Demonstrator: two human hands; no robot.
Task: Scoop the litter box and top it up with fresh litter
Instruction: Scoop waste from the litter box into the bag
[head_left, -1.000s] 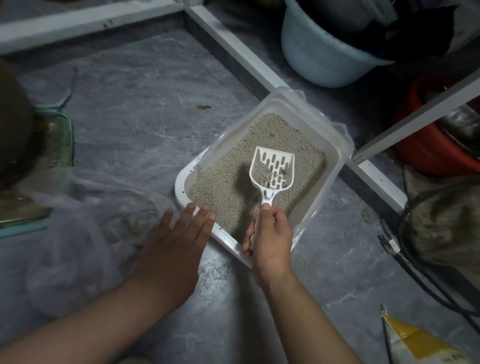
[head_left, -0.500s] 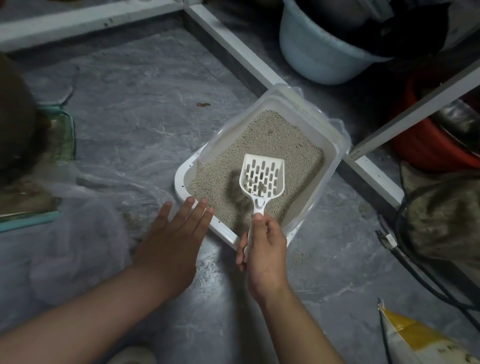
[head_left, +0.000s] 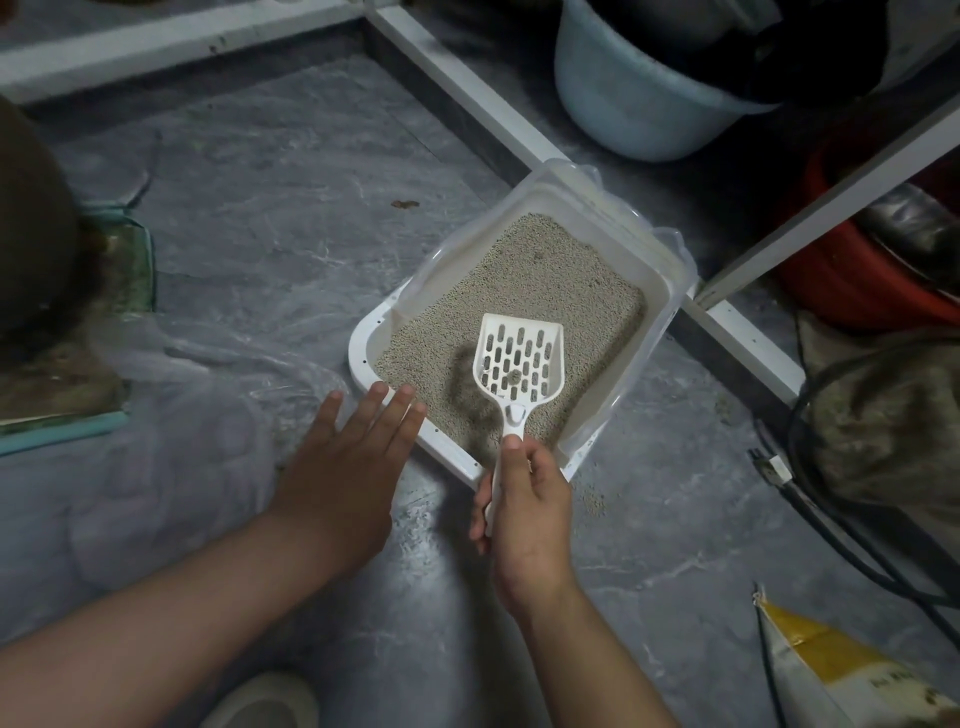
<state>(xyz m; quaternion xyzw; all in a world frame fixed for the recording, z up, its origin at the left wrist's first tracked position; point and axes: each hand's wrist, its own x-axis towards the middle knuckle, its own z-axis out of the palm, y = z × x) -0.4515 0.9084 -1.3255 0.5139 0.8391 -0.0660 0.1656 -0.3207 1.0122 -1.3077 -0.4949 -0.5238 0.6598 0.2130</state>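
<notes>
On the grey marbled floor (head_left: 270, 218) sits a square white plastic litter box (head_left: 363, 358), its translucent upper wall set against a white frame bar (head_left: 467, 88). Fine beige granular litter (head_left: 545, 280) fills it, rough and even. Over the near part hangs a white slotted scoop (head_left: 522, 358), flat and shovel-shaped, with a small dark clump (head_left: 516, 379) resting on its slots. The right hand (head_left: 527, 514) grips the scoop's handle, thumb laid along the top, so most of the handle is hidden. The left hand (head_left: 343, 467) lies flat, fingers straight, fingertips touching the box's near-left rim. A crumpled clear plastic bag (head_left: 171, 415) spreads left of it, hard to outline. At lower right a yellow-and-white bag (head_left: 831, 665) is cut off by the edge.
</notes>
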